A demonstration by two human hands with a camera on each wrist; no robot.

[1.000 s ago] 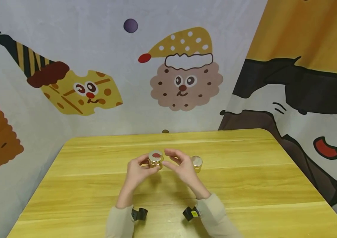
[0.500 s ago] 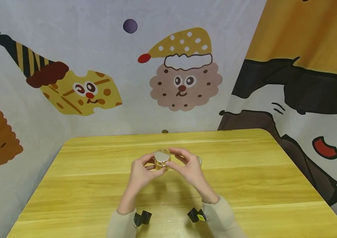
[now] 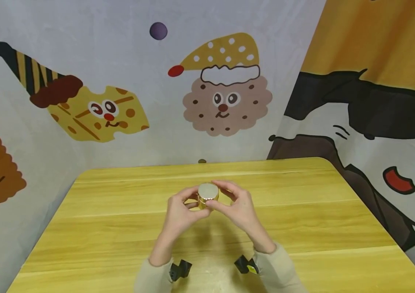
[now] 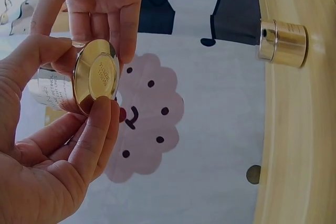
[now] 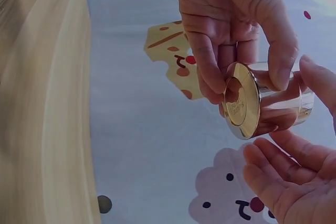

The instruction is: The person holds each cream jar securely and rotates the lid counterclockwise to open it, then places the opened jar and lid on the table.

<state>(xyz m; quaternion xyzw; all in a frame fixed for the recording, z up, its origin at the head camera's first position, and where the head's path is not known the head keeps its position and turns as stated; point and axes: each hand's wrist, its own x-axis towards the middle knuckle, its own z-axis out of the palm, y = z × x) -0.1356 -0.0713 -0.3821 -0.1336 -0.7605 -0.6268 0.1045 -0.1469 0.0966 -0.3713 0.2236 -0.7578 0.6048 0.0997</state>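
A shiny gold cream jar [image 3: 208, 191] with a smooth, pale gold top is held above the table in the head view. My left hand [image 3: 181, 209] grips its lower part between thumb and fingers. Around the upper part, my right hand [image 3: 239, 205] has its thumb at the front and fingers behind. Printed lettering and an embossed base show on the jar [image 4: 97, 74] in the left wrist view. A second gold jar [image 4: 283, 43] stands on the table there; the head view does not show it, as my right hand blocks it.
The wood-grain table [image 3: 119, 228] has rounded far corners and meets a cloth backdrop [image 3: 163, 134] printed with cartoon food. Small black cameras [image 3: 180, 270] are strapped at both wrists, over beige sleeves [image 3: 278, 268].
My left hand has brought the jar to the right. My right hand, apart from it a second ago, now holds its upper part. The second jar has become hidden in the head view.
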